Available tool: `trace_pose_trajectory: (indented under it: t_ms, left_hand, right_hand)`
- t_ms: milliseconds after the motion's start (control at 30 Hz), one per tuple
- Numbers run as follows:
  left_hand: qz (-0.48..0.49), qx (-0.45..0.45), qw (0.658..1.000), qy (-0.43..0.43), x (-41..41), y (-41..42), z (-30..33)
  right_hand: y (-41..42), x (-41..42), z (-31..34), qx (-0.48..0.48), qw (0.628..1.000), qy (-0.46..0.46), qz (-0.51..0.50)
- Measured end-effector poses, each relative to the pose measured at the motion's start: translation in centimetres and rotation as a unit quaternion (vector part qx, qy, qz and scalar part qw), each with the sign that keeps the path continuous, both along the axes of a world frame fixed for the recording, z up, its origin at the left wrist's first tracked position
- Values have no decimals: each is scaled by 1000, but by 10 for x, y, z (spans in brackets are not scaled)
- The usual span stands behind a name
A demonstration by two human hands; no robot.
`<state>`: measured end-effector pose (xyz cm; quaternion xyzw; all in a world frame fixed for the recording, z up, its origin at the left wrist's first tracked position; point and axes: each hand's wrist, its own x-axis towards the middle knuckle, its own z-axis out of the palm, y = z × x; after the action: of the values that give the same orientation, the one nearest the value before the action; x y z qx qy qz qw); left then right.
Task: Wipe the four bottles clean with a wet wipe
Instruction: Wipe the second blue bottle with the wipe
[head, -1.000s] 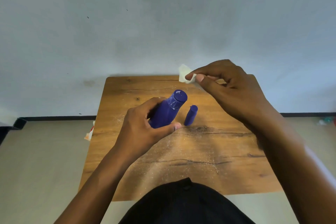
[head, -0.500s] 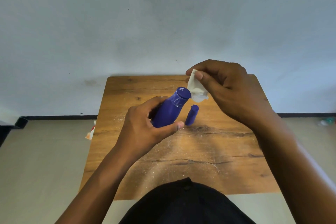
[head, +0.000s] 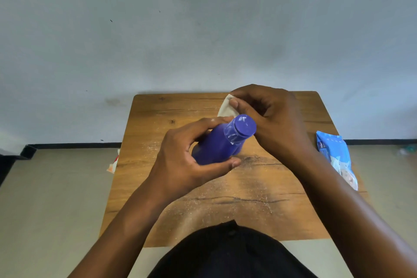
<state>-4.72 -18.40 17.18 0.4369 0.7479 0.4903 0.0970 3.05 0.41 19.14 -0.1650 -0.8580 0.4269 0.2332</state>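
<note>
White wipe (head: 225,108) now meets raised blue bottle (head: 216,144).

A plain, sparsely furnished room is shown, likely domestic, though the kind cannot be told for certain. A small wooden table (head: 293,210), dusted with pale grit, is set against a bare grey-white wall (head: 203,29) beyond the gripped bottle. A beige floor (head: 56,198) and dark skirting (head: 74,145) are seen beside it.
</note>
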Motion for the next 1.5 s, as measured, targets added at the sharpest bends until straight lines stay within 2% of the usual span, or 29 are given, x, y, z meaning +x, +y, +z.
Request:
trace_pose_trajectory:
  t_ms: [200,300,500,600,700,800,900,1067,1200,1300,1500]
  left_hand:
    - [-7,-23,999,-21,0,-3,-12]
    - [0,-35,999,-41,-3,-4,-17]
    - [48,-48,996,-66,-10,-7,-26]
    - [68,-47,995,-59,-12,-9,-26]
    - [80,-52,994,-49,-15,-11,-26]
    - [67,-60,995,-44,-18,-14,-24]
    - [44,-67,996,-30,-23,-17,-18]
    - [26,-86,996,-10,-27,-21,-13]
    - [10,-92,996,21,-23,-24,-11]
    - [12,-84,996,39,-22,-25,-9]
    - [42,-55,998,11,-22,-25,-12]
  right_hand:
    - [0,-2,2,-113,988,73,-82]
    - [2,1,11,-112,985,95,-90]
    - [-6,11,24,-31,996,79,10]
    - [-14,17,19,25,995,36,93]
    - [-15,20,16,35,993,8,114]
    - [-11,21,17,3,994,24,109]
    - [-6,22,19,-67,990,-26,119]
    - [2,26,26,-154,964,-85,201]
    - [1,25,23,-228,953,-63,188]
    - [-5,22,16,-248,955,-23,159]
    - [-3,23,16,-286,940,-35,182]
